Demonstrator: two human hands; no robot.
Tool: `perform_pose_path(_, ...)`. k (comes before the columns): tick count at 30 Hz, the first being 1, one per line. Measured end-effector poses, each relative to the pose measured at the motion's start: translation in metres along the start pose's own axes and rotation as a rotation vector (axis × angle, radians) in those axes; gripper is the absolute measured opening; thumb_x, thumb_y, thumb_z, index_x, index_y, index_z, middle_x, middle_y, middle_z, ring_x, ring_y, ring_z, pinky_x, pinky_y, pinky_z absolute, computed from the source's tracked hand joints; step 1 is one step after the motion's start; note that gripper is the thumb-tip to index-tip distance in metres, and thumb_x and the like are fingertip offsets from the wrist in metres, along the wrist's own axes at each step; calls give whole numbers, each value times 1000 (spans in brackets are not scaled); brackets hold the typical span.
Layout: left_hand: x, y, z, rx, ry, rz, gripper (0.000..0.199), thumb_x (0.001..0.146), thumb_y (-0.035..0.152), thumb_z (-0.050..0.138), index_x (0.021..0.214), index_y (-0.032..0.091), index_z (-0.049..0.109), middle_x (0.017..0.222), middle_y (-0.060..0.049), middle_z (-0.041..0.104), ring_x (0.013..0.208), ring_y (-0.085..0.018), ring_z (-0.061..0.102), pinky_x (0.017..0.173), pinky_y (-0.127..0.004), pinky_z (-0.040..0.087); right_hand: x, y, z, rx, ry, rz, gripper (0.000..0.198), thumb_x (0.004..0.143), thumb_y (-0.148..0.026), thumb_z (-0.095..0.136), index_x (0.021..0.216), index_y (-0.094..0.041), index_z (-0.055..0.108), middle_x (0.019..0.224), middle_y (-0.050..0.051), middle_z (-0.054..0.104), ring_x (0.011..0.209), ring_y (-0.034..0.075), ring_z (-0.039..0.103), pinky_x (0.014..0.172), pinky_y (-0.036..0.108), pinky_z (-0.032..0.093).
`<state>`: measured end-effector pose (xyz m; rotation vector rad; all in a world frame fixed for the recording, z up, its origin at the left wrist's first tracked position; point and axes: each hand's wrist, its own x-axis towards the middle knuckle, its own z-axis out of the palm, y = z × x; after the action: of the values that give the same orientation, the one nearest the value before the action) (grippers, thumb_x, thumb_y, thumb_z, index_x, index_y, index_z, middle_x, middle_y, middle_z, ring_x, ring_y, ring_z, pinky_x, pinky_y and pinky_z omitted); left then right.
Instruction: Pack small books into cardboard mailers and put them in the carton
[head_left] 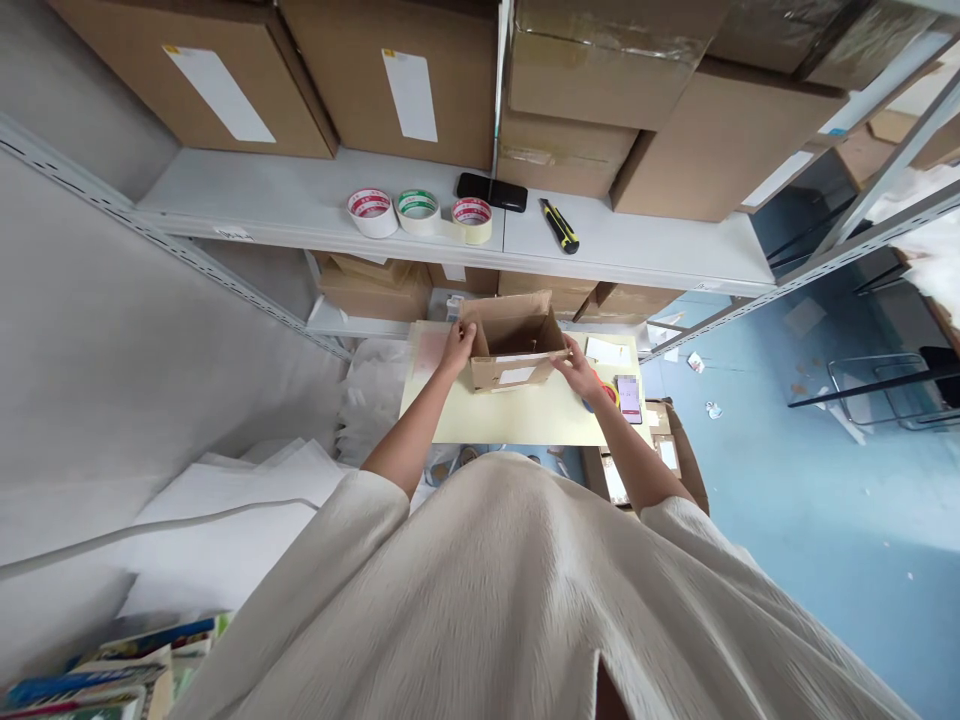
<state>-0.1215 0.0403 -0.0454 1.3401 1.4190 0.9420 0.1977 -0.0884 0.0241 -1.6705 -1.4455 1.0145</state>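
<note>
An open cardboard box [504,374] is held upright over the pale yellow tabletop [517,425], its top flaps raised and a white label on the near side. My left hand [457,348] grips the box's left edge, fingers closed on the cardboard. At the right edge my right hand [577,370] pinches the near corner. The box's interior is shadowed, so its contents cannot be made out. Beside my right wrist lie a yellow tape roll [612,393] and a phone [628,398] with a lit screen.
Above the table runs a grey shelf [420,250] with several tape rolls [418,210], a black case [491,192], a yellow-black utility knife [559,226] and large cartons [405,90]. An open carton [686,460] stands at the table's right. White foam sheets [232,530] lie at left.
</note>
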Motion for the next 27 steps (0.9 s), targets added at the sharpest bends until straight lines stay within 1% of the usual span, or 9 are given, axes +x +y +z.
perform_pose_path(6,-10,-1,-3,-128,-103,-20,101,98,57,87,181,27,37,172,-22,61,150,-33,66,121,-47,58,1,13,-5,-48,-46,-55,66,96,-80,73,142,-31,78,162,15,63,154,35,58,127,53,55)
perform_pose_path(8,-11,2,-5,-147,-117,-18,101,95,48,89,180,30,38,178,-21,55,151,-32,66,117,-45,60,4,16,-5,-48,-13,-24,62,97,-81,72,132,-30,79,156,15,67,150,35,61,127,54,55)
perform_pose_path(10,-10,6,-6,-141,-129,-29,88,94,42,87,172,32,49,180,-18,54,149,-31,67,113,-42,62,6,17,-4,-17,39,30,62,97,-81,70,130,-28,76,150,15,71,139,34,68,120,54,59)
perform_pose_path(13,-10,16,-6,-128,-141,-106,52,99,38,76,150,29,68,163,-12,69,137,-28,73,104,-37,65,8,17,0,23,129,109,65,97,-79,70,138,-29,67,145,13,72,126,32,74,107,51,65)
perform_pose_path(16,-12,25,-8,-138,-134,-213,30,108,38,61,133,28,74,145,-9,78,130,-25,75,98,-34,66,8,18,2,0,194,139,76,95,-77,71,154,-30,57,142,14,73,122,32,75,98,48,67)
perform_pose_path(19,-16,27,-9,-114,-164,-137,28,107,40,66,132,27,72,149,-9,75,139,-27,71,107,-35,62,9,21,4,-49,174,125,97,95,-77,70,175,-29,42,141,15,72,115,33,76,96,50,68)
perform_pose_path(21,-19,26,-8,-49,-185,-36,39,101,39,77,137,26,68,156,-11,71,146,-28,66,117,-37,57,11,25,5,-82,142,93,103,98,-75,67,184,-31,31,148,16,69,114,33,76,98,53,68)
perform_pose_path(24,-20,23,-4,46,-191,28,52,97,36,80,145,25,64,158,-13,68,145,-29,65,122,-39,52,18,30,6,-124,100,25,97,105,-68,59,189,-32,26,164,19,60,124,35,72,109,58,66)
perform_pose_path(27,-15,20,1,82,-169,32,54,98,31,76,150,23,62,156,-15,69,138,-28,67,122,-41,52,30,32,9,-167,48,-23,85,109,-57,55,188,-31,34,171,20,56,141,39,66,123,64,58)
